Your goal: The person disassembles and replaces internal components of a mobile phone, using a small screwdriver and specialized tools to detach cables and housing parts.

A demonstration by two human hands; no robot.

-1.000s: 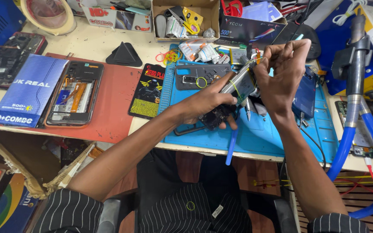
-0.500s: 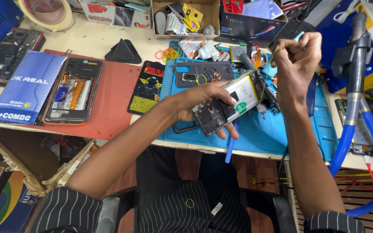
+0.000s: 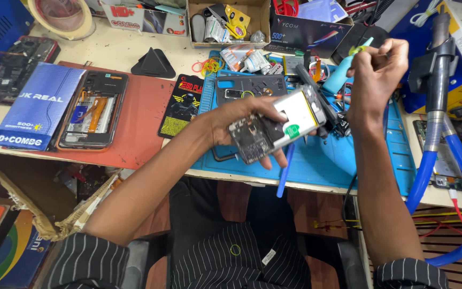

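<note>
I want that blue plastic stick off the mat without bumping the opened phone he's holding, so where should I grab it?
Take the blue pry stick by its lower end, which overhangs the front edge of the blue mat. Come from below, at the table edge: its upper end runs under the opened phone in the left hand.

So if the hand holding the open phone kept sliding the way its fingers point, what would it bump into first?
Probably the right hand's wrist: the left hand points rightward, holding the opened phone. Depth is unclear, so it might pass underneath.

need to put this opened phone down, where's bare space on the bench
Free: the red mat between the opened phone lying there and the black card; also the blue mat below the left hand. Crowded: the bench's back edge around the cardboard box.
</note>
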